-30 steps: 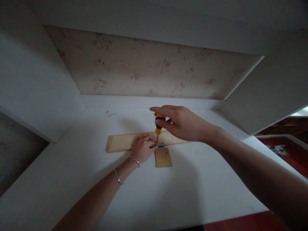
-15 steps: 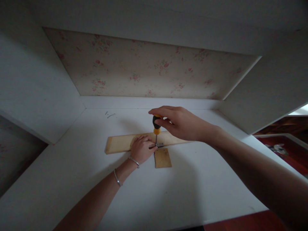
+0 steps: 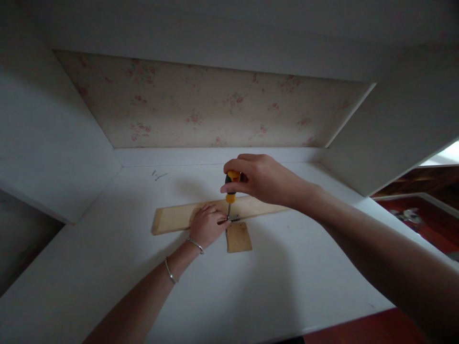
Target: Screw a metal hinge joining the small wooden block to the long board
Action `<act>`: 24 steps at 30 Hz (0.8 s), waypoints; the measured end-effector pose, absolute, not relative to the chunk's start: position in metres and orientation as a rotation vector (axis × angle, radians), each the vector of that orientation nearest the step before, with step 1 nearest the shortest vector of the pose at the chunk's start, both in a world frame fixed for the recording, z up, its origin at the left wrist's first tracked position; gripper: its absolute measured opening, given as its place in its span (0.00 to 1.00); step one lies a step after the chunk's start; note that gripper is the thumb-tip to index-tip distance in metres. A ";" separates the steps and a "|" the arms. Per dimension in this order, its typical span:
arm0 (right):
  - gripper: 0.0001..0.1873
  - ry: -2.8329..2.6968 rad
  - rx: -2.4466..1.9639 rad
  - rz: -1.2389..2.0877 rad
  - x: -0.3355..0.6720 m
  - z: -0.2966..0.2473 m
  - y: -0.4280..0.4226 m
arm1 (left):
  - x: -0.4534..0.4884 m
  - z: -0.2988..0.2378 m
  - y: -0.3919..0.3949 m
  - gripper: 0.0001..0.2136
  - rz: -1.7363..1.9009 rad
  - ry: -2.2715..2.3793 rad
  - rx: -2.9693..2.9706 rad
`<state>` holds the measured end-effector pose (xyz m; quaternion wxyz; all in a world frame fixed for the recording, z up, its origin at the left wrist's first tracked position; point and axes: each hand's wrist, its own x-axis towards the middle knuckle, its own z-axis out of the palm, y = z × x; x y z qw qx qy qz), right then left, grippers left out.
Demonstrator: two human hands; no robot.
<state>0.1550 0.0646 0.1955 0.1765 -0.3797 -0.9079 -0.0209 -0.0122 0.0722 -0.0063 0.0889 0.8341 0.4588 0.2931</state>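
My right hand [image 3: 263, 177] is closed round the yellow and black handle of a screwdriver [image 3: 230, 197]. The screwdriver stands nearly upright, its tip down at a small metal hinge [image 3: 235, 218]. That hinge lies at the near edge of a long pale wooden board [image 3: 172, 219]. With thumb and forefinger, my left hand [image 3: 208, 223] grips the hinge's left end, while its other fingers rest on the board. Just below the hinge lies a small square wooden piece [image 3: 239, 238] with holes along its top edge. Any screw under the tip is too small to make out.
The white surface [image 3: 201, 296] carries a few thin dark pieces [image 3: 160, 176] at its back left. White side panels [image 3: 46, 129] and a flowered back wall [image 3: 215, 105] enclose it. Red flooring [image 3: 358, 329] shows past the front edge.
My right hand's fingers have shifted and curled round the screwdriver handle, from a flatter grip on its top. My left hand stays at the hinge. The whole view has moved slightly.
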 end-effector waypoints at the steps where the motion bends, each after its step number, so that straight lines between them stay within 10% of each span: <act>1: 0.18 -2.572 -1.077 -0.063 0.155 0.195 0.065 | -0.012 -0.006 0.072 0.06 0.877 1.368 2.481; 24: 0.05 -2.791 -1.103 0.089 0.155 0.222 0.062 | -0.013 -0.010 0.073 0.07 0.883 1.385 2.450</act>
